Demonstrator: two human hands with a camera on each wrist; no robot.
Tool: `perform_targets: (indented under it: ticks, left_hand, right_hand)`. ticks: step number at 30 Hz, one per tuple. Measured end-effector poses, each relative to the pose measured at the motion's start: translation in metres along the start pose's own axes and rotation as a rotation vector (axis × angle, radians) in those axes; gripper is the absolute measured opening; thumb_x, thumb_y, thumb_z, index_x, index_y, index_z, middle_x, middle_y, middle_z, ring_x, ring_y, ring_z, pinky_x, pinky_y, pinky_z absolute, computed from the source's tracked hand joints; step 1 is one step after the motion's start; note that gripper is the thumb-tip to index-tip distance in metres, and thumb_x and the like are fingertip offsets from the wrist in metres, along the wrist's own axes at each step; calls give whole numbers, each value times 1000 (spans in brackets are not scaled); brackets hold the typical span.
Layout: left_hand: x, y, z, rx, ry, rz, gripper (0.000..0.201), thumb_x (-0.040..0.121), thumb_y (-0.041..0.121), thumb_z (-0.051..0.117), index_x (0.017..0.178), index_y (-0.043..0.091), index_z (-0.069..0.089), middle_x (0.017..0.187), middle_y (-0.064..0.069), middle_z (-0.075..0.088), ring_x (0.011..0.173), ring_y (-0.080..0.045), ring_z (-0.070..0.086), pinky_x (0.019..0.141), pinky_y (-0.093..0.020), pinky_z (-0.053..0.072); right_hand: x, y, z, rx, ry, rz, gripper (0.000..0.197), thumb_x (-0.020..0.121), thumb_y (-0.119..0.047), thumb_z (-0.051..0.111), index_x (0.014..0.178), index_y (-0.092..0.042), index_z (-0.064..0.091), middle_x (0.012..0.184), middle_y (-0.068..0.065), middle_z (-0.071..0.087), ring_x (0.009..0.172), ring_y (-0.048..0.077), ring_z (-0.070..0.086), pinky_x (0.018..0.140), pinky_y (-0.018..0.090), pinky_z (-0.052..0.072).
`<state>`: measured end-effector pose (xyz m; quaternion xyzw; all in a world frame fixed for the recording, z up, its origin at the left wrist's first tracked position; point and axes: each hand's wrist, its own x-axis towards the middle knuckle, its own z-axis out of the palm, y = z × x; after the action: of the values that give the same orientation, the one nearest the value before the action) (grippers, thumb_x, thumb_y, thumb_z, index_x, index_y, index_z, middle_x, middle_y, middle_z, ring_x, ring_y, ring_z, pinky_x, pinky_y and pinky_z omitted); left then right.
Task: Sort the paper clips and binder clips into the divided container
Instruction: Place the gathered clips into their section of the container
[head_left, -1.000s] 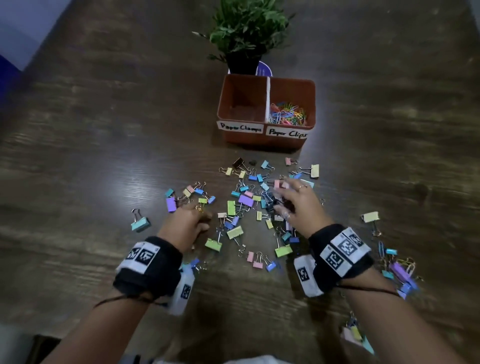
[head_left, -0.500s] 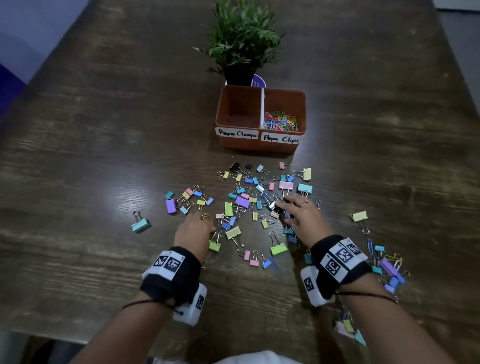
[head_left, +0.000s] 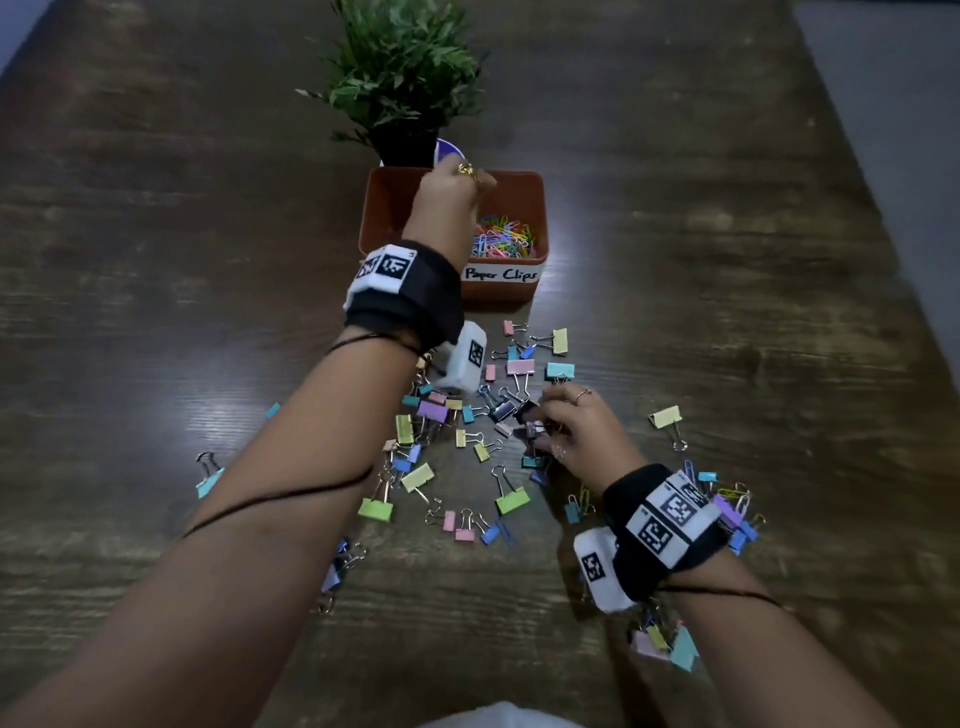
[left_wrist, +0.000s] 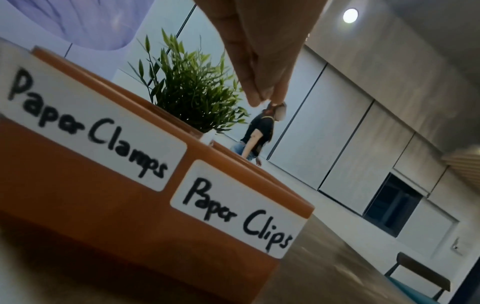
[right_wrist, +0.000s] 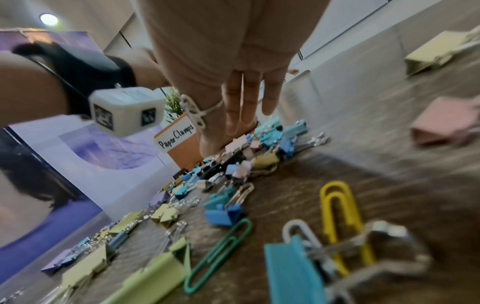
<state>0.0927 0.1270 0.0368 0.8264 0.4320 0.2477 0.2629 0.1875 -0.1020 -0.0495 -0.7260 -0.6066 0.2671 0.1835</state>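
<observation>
Fingers of the left hand (head_left: 448, 200) bunch over the divided container (head_left: 535, 208) at upper centre, contents unclear, while the right hand (head_left: 576, 431) pinches binder clips (head_left: 530, 421).

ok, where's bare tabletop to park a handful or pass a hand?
Free: dark wooden table left of the orange divided container, and right of it up to the far edge. Crowded: the pastel binder clip pile below the container, where the right hand works, plus clips by the right wrist. The left hand is over the container.
</observation>
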Motion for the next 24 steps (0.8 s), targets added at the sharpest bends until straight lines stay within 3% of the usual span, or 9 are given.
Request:
perform_targets:
  ticks: [2, 3, 5, 6, 9, 12, 17, 21, 24]
  left_hand:
    - [6, -8, 12, 272, -167, 10, 30, 90, 3, 47, 116, 5, 61, 127, -13, 55, 119, -27, 48, 100, -30, 35]
    - [3, -8, 16, 406, -254, 22, 36, 90, 2, 47, 122, 12, 59, 138, -8, 48, 129, -27, 38, 110, -42, 24]
    - [-12, -9, 18, 537, -281, 88, 43, 90, 3, 47, 128, 21, 55, 149, 0, 34, 138, -26, 23, 113, -55, 4]
    - [-25, -8, 17, 536, -243, 125, 39, 92, 7, 46, 127, 21, 56, 150, -1, 32, 138, -26, 22, 113, -57, 3]
    - [-72, -8, 9, 478, -216, 221, 29, 90, 22, 55, 117, 19, 64, 144, -4, 39, 133, -28, 29, 112, -54, 14]
    - [-131, -10, 6, 381, -247, 345, 24, 80, 26, 68, 102, 18, 71, 127, -4, 55, 118, -28, 46, 98, -46, 35]
    - [-211, -14, 18, 340, -626, 380, 26, 82, 42, 63, 89, 18, 71, 105, 4, 57, 101, -15, 49, 86, -29, 36]
    - [-236, -7, 34, 370, -717, 421, 31, 84, 46, 57, 106, 25, 66, 111, 5, 54, 105, -12, 45, 85, -26, 33]
    - [-242, -5, 43, 439, -744, 382, 33, 86, 44, 55, 112, 25, 63, 116, 4, 51, 109, -13, 43, 92, -28, 36]
  right_hand:
    - [-12, 4, -7, -18, -52, 32, 19, 80, -19, 69, 99, -19, 70, 104, -3, 54, 104, 15, 44, 89, 29, 40]
    - [-18, 5, -10, -26, -84, 48, 18, 79, -22, 71, 97, -20, 71, 98, -5, 53, 100, 14, 43, 88, 31, 40]
    - [-29, 8, -11, -32, -127, 56, 16, 76, -25, 73, 92, -22, 72, 90, -7, 51, 95, 14, 42, 87, 34, 41]
    - [-33, 8, -11, -36, -142, 56, 16, 75, -27, 73, 91, -22, 73, 88, -7, 50, 94, 14, 43, 85, 35, 42]
    - [-38, 3, -5, -66, -199, 72, 21, 75, -30, 74, 95, -25, 73, 87, -8, 45, 97, 14, 42, 86, 34, 43]
    - [-42, -5, 2, -130, -265, 77, 27, 77, -35, 71, 103, -29, 70, 92, -10, 44, 102, 12, 39, 87, 28, 37]
    - [-49, -12, 12, -277, -277, 134, 17, 84, -33, 62, 100, -30, 66, 111, -8, 53, 113, 17, 39, 93, 31, 31]
    - [-57, -15, 7, -177, -266, 171, 3, 84, -23, 63, 86, -25, 63, 103, -7, 55, 105, 14, 42, 93, 30, 33]
    - [-72, -4, -8, 26, -48, 254, 12, 78, -2, 67, 73, -13, 64, 80, -7, 54, 81, 9, 52, 85, 30, 48]
